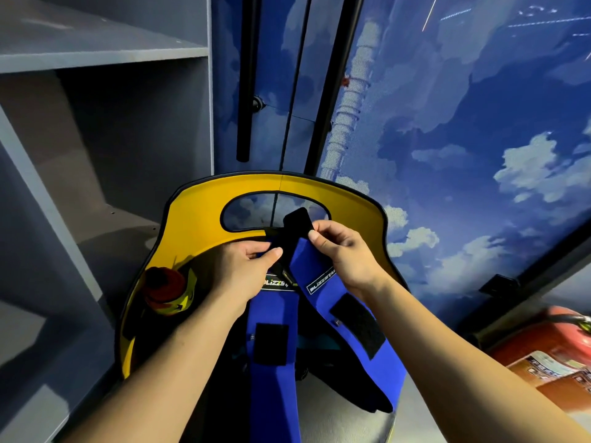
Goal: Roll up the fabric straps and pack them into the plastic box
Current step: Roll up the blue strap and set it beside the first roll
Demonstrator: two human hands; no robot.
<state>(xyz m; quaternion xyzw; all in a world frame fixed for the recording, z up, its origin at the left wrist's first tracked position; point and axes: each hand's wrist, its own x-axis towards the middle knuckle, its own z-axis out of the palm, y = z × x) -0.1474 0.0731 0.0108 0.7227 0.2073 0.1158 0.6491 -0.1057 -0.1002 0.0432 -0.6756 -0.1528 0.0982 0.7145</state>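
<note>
Nearest me, both forearms reached forward and met over the blue fabric straps (pixel 275 372), which hung down from my fingers in two broad bands, each carrying a black hook-and-loop patch (pixel 271 344) well below the grip. My left hand (pixel 248 266) pinched the upper end of the left band between thumb and curled fingers, and my right hand (pixel 342 251) pinched the top edge of the right band the same way, just beside the left; a black tab (pixel 296 222) stood up between the two pinches and above them. The two bands touched at the grip and spread apart lower down, with dark space between them. Left of my left wrist, a red and yellow object (pixel 168 295) sat against the inner wall of the yellow seat shell (pixel 204 199), whose black-trimmed rim curved round behind my hands with an oval opening just past the tab. There was open room on either side of the straps inside that rim. Farther left stood grey shelving (pixel 105 52); farther right, a red fire extinguisher (pixel 550 340) lay low. Behind everything rose a blue cloud-printed wall (pixel 463 123). I could not see the plastic box.
</note>
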